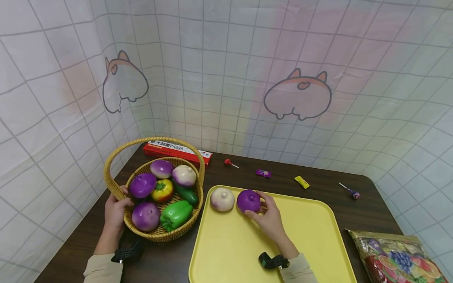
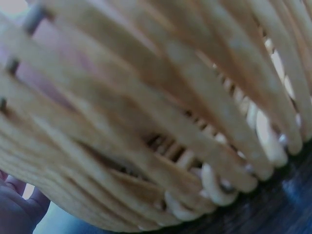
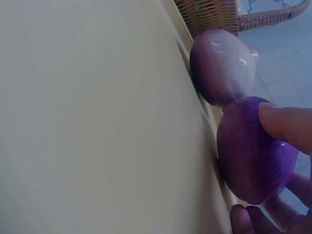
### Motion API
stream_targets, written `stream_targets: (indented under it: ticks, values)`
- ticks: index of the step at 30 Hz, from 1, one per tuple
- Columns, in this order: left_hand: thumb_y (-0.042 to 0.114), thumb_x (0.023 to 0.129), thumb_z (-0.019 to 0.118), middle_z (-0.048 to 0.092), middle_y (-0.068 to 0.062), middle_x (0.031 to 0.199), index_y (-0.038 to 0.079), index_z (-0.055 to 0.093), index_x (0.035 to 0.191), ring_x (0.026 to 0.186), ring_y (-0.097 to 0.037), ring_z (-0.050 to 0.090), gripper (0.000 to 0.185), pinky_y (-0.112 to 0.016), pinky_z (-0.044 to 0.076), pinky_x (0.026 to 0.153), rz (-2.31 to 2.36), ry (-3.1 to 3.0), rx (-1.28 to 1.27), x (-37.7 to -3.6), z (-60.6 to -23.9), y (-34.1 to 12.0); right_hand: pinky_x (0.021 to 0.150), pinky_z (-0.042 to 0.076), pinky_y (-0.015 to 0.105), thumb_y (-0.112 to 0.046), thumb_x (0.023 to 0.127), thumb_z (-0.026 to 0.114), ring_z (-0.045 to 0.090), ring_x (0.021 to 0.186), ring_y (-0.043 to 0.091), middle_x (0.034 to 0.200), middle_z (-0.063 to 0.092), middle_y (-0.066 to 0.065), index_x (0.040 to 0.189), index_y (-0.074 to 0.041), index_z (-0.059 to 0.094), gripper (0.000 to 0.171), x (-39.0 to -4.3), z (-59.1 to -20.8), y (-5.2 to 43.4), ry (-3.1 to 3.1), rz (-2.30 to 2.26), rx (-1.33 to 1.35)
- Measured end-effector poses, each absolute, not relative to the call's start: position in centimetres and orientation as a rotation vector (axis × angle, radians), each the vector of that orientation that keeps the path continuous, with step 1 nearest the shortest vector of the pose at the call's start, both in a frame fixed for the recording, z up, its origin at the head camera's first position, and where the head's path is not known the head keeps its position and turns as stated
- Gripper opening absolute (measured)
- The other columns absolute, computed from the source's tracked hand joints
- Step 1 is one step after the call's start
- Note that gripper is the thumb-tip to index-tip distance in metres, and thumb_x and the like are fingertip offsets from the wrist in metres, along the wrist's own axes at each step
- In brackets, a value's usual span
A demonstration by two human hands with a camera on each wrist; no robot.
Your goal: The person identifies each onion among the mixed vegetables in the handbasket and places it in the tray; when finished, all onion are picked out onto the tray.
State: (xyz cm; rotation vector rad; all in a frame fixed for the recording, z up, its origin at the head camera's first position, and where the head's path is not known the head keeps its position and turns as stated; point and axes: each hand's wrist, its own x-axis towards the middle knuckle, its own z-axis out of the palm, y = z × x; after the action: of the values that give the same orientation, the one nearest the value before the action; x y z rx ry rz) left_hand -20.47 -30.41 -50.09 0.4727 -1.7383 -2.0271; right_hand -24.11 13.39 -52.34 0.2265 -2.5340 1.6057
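Note:
My right hand holds a deep purple toy onion between thumb and fingers at the upper left of the yellow tray. Beside it on the tray sits a whitish onion with a purple tinge; in the right wrist view the two look nearly touching. My left hand grips the left rim of a wicker basket, near the handle's foot. Inside the basket lie several purple and white onions, a green bell pepper, a red-yellow pepper and a dark green cucumber-like vegetable.
Behind the basket lies a red pasta box. Along the table's back are a red lollipop, a purple candy, a yellow candy and a dark-wrapped lollipop. A fruit-printed bag sits at the front right.

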Motion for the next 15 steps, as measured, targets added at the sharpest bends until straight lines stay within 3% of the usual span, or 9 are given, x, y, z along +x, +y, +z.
stream_targets:
  ticks: [15]
  values:
    - [-0.019,0.078,0.045,0.051,0.001,0.105,0.004,0.051,0.097,0.091,-0.014,0.045,0.031,-0.018,0.042,0.064,-2.036,-1.721,0.454,-20.47,-50.13,-30.41,0.09,0.05,0.045,-0.013,0.078,0.082,0.056,0.112,0.031,0.138,0.048,0.016,0.141,-0.003,0.046,0.073,-23.99,-52.35,13.25,-2.517,1.648,0.23]
